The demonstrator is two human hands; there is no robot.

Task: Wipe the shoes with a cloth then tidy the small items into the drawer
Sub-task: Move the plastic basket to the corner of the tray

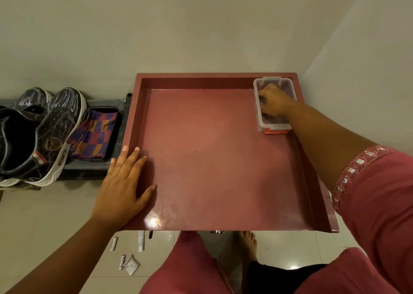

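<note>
Right hand (273,103) curled into clear plastic container (274,104) at drawer's (201,159) two o'clock corner, grip unclear. Left hand (125,182) flat on drawer's nine o'clock rim. Beyond, checkered cloth (93,135), then sneakers (44,135).

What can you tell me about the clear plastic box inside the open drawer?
The clear plastic box is a small rectangular tub with see-through walls, clip latches at both short ends and something red under its near end. It sits flat in the far right corner of the reddish drawer, close to the walls. The right hand reaches into it, fingers curled over dark, unclear contents. No lid shows.
</note>
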